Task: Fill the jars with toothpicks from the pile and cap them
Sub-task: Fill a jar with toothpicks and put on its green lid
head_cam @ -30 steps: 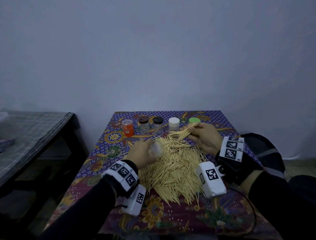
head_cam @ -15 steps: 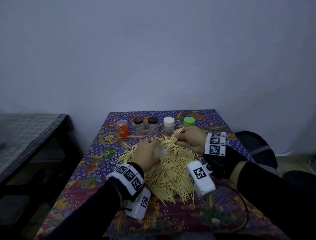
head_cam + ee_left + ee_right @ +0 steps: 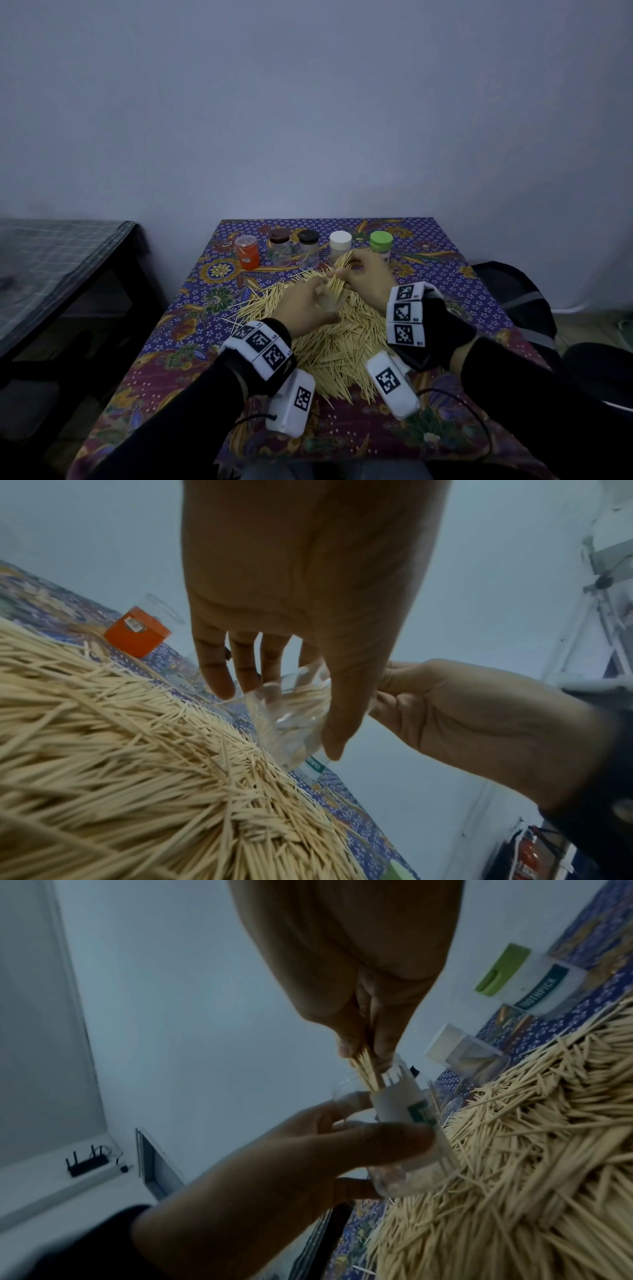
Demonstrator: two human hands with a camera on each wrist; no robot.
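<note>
A big pile of toothpicks (image 3: 335,346) lies in the middle of the patterned tablecloth (image 3: 445,274). My left hand (image 3: 305,305) grips a small clear uncapped jar (image 3: 327,299) just above the pile, mouth tilted up toward the right hand. My right hand (image 3: 366,277) pinches a bundle of toothpicks (image 3: 339,274), and its lower ends sit inside the jar's mouth. The right wrist view shows the bundle (image 3: 366,1072) going into the labelled jar (image 3: 404,1123). In the left wrist view some toothpicks lie inside the jar (image 3: 287,723).
Along the table's far edge stand an orange jar (image 3: 247,251) and jars with a brown cap (image 3: 279,246), black cap (image 3: 308,246), white cap (image 3: 340,245) and green cap (image 3: 381,244). A dark side table (image 3: 68,267) is at left, a dark bag (image 3: 513,294) at right.
My right hand has carried the bundle left and down from beside the green-capped jar to the jar's mouth. My left hand has turned the jar up toward it.
</note>
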